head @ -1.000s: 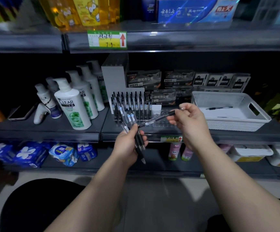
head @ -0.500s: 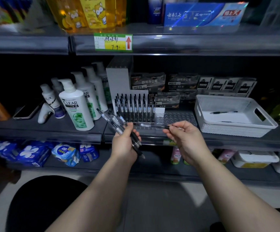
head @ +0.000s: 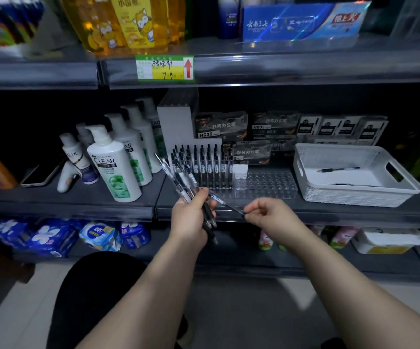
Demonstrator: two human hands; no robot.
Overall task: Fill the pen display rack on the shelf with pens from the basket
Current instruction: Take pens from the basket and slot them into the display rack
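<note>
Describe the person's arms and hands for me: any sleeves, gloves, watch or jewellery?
The left hand and right hand are bare, with no gloves. The left forearm and right forearm are uncovered down to the frame's edge, with no sleeve in view. No watch, bracelet or ring shows, though the light is dim.

left grip (head: 191,219) fisted round pens (head: 180,178), right grip (head: 271,215) apparently pinching a pen (head: 227,204).

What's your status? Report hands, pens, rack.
Left hand grips pen bundle; right hand pinches single pen. Rack part filled, holes beside basket empty. Nothing blocking them.
</note>
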